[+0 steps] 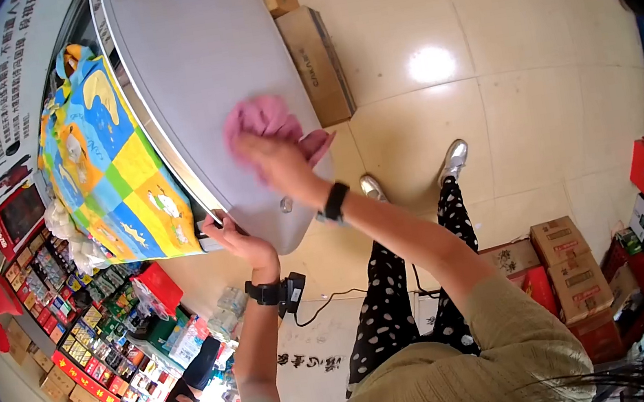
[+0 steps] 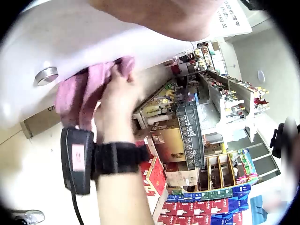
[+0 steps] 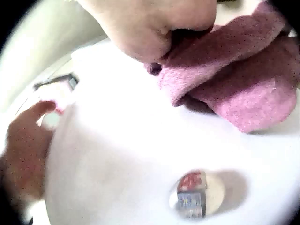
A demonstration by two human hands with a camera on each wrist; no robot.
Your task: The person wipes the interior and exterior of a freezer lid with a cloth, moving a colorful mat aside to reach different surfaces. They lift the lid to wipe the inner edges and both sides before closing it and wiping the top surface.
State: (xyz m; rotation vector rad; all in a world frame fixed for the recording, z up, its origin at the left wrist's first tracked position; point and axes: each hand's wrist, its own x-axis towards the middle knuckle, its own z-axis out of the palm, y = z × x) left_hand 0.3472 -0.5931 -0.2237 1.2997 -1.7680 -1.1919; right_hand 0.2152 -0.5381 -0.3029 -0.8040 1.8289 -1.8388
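A crumpled pink cloth [image 1: 265, 118] lies on the grey-white table [image 1: 194, 54]. My right hand [image 1: 277, 164] grips it and presses it on the tabletop, with part of the cloth spilling out beside the hand. In the right wrist view, the folded cloth [image 3: 234, 75] shows beside my right hand [image 3: 154, 28]. The left hand [image 1: 242, 243] holds the table's edge near its rounded corner, its fingertips partly hidden. A round, shiny disc [image 1: 285, 204] sits on the tabletop between both hands, also visible as a disc [image 3: 199, 194] in the right wrist view.
A colourful printed cloth bag [image 1: 115, 160] hangs at the table's left side. Cardboard boxes [image 1: 315, 66] stand along its right side. More cartons [image 1: 566, 265] are on the floor at the right. A cable [image 1: 328, 303] trails from the left wrist. Packed shelves [image 1: 83, 317] stand at the lower left.
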